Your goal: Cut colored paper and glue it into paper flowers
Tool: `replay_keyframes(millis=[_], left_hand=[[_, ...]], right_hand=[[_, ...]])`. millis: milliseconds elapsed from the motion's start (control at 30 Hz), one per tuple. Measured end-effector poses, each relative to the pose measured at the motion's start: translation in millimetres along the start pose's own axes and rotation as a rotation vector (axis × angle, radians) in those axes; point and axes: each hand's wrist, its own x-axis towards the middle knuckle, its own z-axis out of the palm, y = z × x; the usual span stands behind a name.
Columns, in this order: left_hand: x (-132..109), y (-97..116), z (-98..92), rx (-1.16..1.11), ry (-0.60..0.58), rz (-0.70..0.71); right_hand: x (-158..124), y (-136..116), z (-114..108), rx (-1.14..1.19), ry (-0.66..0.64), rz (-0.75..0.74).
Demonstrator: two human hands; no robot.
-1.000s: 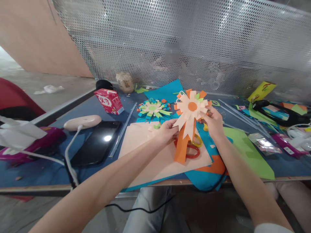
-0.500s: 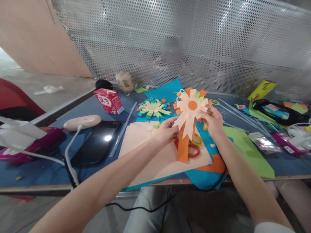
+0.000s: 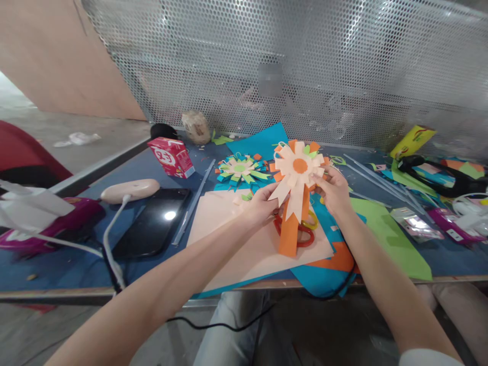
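Between my two hands I hold up a paper rosette (image 3: 300,166) with peach and orange petals, an orange centre and notched tails hanging down. My left hand (image 3: 263,206) pinches it at the lower left, by the tails. On the right edge, my right hand (image 3: 332,189) is closed on it with thumb and fingers. Below lie scissors (image 3: 307,239) with red and yellow handles, partly hidden by the orange tail, on a peach paper sheet (image 3: 221,249). A second rosette (image 3: 240,169), green, peach and blue, lies just beyond my left hand.
At left are a black phone (image 3: 154,223), a white cabled device (image 3: 130,191) and a pink carton (image 3: 171,157). Green paper (image 3: 389,239), clear strips (image 3: 377,178) and a purple power strip (image 3: 455,226) lie right. Perforated metal panel (image 3: 229,66) stands behind; someone's leg (image 3: 461,310) shows at right.
The rosette has tilted slightly, its head shifting a little to the left and down. Both hands keep their grip on it; the other things stay where they were.
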Motion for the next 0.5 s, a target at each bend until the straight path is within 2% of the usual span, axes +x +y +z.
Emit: replay_keyframes(millis=[200,333,400,500], left_hand=[[-4,4,3.5,-0.020,0.012,-0.046],[-7,6,4.6,-0.093,-0.035,-0.055],[-6,5,3.6,-0.096,-0.058,-0.067],[-2,0,1.7,-0.058,-0.031,-0.081]], right_hand=[[-2,-1,2,-0.038,0.075,-0.053],[-3,-8,1,0.004,0.159,-0.136],[-4,-13,1,0.051,0.164,-0.146],[-5,-16,3,0.115,0.123,-0.106]])
